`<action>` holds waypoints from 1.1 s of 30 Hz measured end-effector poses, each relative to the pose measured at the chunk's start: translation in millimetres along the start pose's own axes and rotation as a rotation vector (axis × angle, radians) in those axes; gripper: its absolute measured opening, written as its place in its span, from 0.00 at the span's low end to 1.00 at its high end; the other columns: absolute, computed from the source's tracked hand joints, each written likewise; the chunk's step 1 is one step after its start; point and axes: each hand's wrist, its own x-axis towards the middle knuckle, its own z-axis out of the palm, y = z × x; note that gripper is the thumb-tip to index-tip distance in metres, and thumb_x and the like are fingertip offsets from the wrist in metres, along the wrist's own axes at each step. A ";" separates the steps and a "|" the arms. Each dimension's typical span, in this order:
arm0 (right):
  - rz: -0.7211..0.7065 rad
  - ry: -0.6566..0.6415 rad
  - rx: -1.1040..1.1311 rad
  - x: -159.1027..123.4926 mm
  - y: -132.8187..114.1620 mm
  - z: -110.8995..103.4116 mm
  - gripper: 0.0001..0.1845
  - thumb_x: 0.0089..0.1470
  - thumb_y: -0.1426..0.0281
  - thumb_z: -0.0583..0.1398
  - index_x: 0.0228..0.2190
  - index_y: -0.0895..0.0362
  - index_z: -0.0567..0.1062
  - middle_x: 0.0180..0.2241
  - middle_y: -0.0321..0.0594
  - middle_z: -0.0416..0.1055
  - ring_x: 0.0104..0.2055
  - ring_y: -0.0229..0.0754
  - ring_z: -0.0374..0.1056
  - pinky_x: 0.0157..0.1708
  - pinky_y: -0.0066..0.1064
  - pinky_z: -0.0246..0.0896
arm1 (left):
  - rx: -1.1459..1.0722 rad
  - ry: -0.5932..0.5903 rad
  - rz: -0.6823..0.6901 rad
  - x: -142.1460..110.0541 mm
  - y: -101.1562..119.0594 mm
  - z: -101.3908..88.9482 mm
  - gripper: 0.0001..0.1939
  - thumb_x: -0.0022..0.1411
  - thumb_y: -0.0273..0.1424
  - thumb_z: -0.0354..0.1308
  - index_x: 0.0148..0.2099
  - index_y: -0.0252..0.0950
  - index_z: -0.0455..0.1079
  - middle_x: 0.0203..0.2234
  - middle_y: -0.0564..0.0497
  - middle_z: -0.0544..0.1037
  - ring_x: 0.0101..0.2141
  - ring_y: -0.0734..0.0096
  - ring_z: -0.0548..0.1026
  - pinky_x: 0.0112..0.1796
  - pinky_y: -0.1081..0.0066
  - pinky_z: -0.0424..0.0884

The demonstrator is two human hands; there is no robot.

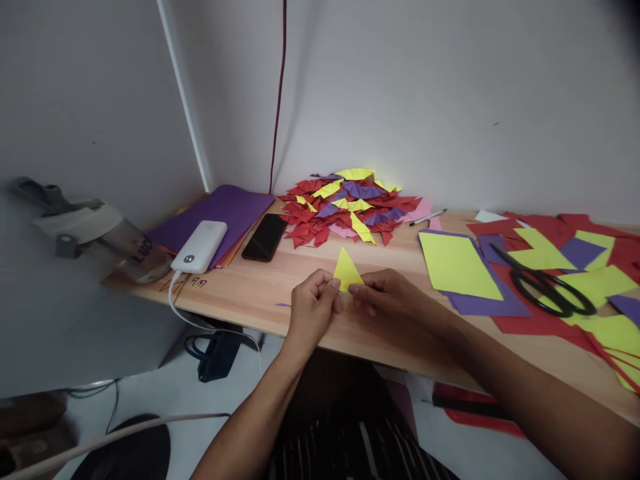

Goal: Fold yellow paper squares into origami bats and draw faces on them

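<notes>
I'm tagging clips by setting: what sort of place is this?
Probably a papercraft corner at a wood-grain desk: a heap of folded paper figures, black scissors and cut coloured paper lie on it.

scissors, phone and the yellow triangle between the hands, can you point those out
Scissors (525, 269): head view, on the dark part where blades and handles meet.
Phone (265, 237): head view, middle of its dark screen.
Yellow triangle (347, 271): head view, middle of its visible face.

Wooden table (245, 290) with phone (265, 237), folded-paper heap (350, 208)
</notes>
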 end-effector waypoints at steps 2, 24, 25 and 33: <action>0.004 0.001 -0.011 -0.9 0.0 -0.8 0.21 0.57 0.56 0.56 0.21 0.58 0.72 0.17 0.32 0.65 0.20 0.33 0.58 0.23 0.26 0.50 | 0.000 0.018 -0.009 0.2 -0.3 0.2 0.16 0.63 0.40 0.53 0.28 0.35 0.63 0.15 0.58 0.66 0.17 0.81 0.59 0.21 0.78 0.54; 0.038 0.215 0.058 -2.1 9.6 -22.5 0.26 0.58 0.50 0.51 0.26 0.58 0.71 0.19 0.34 0.63 0.22 0.34 0.57 0.23 0.28 0.49 | 0.033 -0.164 -0.028 9.4 0.6 -6.6 0.18 0.63 0.42 0.52 0.27 0.35 0.61 0.14 0.59 0.64 0.16 0.82 0.57 0.22 0.78 0.53; 0.027 0.188 0.086 -1.2 10.0 -20.8 0.25 0.58 0.50 0.51 0.27 0.58 0.70 0.20 0.33 0.63 0.23 0.34 0.57 0.24 0.28 0.50 | 0.073 -0.203 -0.022 10.0 2.8 -6.7 0.17 0.63 0.41 0.51 0.27 0.35 0.61 0.14 0.59 0.65 0.17 0.81 0.59 0.23 0.78 0.54; 0.046 0.099 0.156 4.0 17.7 -14.7 0.21 0.47 0.52 0.64 0.29 0.57 0.67 0.25 0.33 0.65 0.27 0.36 0.60 0.27 0.27 0.54 | 0.298 -0.437 0.038 25.7 20.9 1.9 0.13 0.64 0.37 0.49 0.31 0.35 0.66 0.18 0.55 0.70 0.20 0.78 0.65 0.24 0.77 0.58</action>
